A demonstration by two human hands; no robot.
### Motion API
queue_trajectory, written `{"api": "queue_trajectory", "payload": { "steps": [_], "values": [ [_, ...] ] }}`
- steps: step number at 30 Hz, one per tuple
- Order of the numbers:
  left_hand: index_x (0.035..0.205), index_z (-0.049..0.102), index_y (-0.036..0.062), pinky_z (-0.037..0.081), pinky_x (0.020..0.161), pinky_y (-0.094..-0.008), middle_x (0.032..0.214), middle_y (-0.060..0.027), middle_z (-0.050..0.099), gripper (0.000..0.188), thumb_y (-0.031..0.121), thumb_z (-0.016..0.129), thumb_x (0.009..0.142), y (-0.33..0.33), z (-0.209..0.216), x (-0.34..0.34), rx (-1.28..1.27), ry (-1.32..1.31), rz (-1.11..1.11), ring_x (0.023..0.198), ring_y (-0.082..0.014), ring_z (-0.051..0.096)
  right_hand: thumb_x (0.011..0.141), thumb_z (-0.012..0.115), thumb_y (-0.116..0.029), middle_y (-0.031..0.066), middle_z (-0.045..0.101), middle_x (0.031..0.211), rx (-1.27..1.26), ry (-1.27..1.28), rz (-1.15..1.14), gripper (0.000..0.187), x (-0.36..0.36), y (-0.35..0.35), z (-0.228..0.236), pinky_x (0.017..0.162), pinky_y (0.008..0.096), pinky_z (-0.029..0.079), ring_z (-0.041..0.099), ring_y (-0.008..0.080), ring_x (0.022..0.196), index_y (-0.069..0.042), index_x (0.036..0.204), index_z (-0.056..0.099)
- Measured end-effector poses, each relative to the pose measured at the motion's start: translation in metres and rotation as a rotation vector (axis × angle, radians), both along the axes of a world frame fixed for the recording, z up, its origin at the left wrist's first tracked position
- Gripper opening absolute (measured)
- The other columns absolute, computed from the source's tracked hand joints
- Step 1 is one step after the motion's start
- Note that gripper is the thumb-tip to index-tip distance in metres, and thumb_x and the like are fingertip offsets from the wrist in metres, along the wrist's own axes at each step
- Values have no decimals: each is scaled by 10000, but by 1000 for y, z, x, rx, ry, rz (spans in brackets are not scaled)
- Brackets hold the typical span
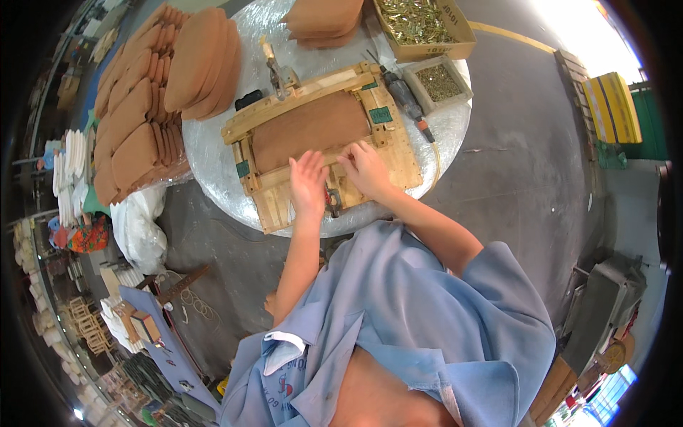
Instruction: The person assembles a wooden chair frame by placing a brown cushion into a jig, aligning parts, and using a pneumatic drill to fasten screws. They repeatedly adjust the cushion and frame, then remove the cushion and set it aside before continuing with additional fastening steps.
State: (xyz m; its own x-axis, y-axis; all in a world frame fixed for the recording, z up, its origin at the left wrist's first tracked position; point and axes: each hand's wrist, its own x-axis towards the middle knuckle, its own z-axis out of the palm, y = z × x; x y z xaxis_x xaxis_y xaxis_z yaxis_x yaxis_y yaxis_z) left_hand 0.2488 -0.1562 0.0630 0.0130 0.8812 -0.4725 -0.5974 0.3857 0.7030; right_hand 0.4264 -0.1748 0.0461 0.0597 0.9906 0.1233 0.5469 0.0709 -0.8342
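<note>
A wooden clamping jig [267,206] lies on a round, film-wrapped table [448,156]. A brown curved panel [309,132] sits inside its frame. My left hand [308,186] is over the jig's near bar, fingers stretched out and holding nothing. Just right of it, my right hand [364,169] has its fingertips pinched together at the same bar; whatever they hold is too small to make out. A toggle clamp [280,77] stands at the jig's far bar. Another clamp [333,202] shows between my forearms.
Right of the jig lies a corded power screwdriver [404,94], beside a small tray [457,101] of screws. Behind is a cardboard box [442,50] of metal fasteners. Brown panels [200,60] are stacked at left, and more panels [324,21] at the table's far side.
</note>
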Motion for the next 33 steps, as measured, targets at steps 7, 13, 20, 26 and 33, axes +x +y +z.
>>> {"api": "queue_trajectory", "payload": {
  "steps": [7,13,20,26,33],
  "values": [
    [1575,524,0,515,1198,-506,1603,-225,562,844,697,417,1111,38,13,30,-27,-1036,-132,1465,-363,566,1076,700,-271,135,711,1062,172,405,-118,253,27,36,76,836,394,567,701,282,913,-42,1178,726],
    [1575,548,42,630,1054,-490,1511,-212,651,800,679,488,1096,59,-6,18,19,-1133,-164,1345,-383,671,1033,733,-300,231,702,1277,29,-49,-377,438,138,97,-26,946,444,568,708,374,1103,14,1328,656],
    [1158,734,69,504,564,-300,1050,-121,723,556,594,556,1110,73,25,27,111,-1042,-22,757,-216,669,945,734,-190,256,641,1345,-229,-618,-270,685,178,143,-86,1051,520,559,648,477,1252,16,1542,467],
    [725,442,198,248,389,-268,567,51,387,472,336,709,1089,74,-1,-11,-272,-196,180,401,-90,341,911,754,-140,225,638,1236,-269,-889,-276,609,166,166,-99,845,457,661,699,424,1187,48,1434,507],
    [714,460,196,260,441,-282,567,52,384,484,382,719,1078,56,-22,-28,-384,-104,231,442,-100,347,855,833,-186,217,689,1220,-424,-1068,-48,492,182,190,-84,840,413,675,766,402,1059,15,1254,628]
  ]
}}
